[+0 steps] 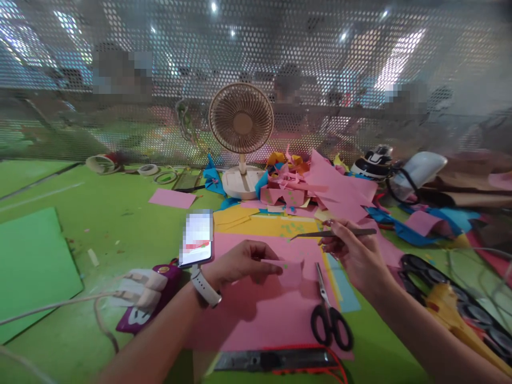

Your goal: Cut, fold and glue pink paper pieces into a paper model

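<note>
Grasping a small pink paper slip (294,272) between thumb and fingers of the left hand (245,260), over a larger pink sheet (240,320) toward the near edge of the tabletop (132,208); holding dark tweezers (314,234) in the right hand (358,253), directed left, clear of the slip. Showing, nearer the near edge, black-handled scissors (331,310); left of the left hand, a lit phone (198,234); near the far edge, a fan (242,124) and, right of it, heaped coloured paper (336,184).
</note>
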`<state>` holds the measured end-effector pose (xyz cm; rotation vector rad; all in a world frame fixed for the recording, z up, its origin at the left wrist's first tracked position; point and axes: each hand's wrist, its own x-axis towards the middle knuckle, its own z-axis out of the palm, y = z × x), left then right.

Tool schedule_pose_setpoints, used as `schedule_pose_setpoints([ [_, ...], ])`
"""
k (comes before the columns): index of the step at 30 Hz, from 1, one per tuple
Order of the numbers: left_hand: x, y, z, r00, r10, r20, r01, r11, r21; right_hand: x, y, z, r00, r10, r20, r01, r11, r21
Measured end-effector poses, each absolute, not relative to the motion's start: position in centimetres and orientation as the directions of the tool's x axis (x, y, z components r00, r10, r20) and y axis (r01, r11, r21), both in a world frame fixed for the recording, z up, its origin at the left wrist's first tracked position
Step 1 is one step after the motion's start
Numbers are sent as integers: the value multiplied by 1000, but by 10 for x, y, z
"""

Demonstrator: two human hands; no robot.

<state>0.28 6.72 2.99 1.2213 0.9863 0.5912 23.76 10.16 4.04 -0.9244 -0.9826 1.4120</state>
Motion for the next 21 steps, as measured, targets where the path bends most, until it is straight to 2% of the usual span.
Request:
schedule_pose_setpoints([
  [6, 2, 69, 31, 469, 837, -281, 41, 297, 954, 246, 78, 27, -85, 995, -54, -305, -78, -949],
  [21, 8, 69, 33, 445, 840, -312, 138, 279, 950, 248, 73, 18, -92, 996, -12, -277, -37, -960],
])
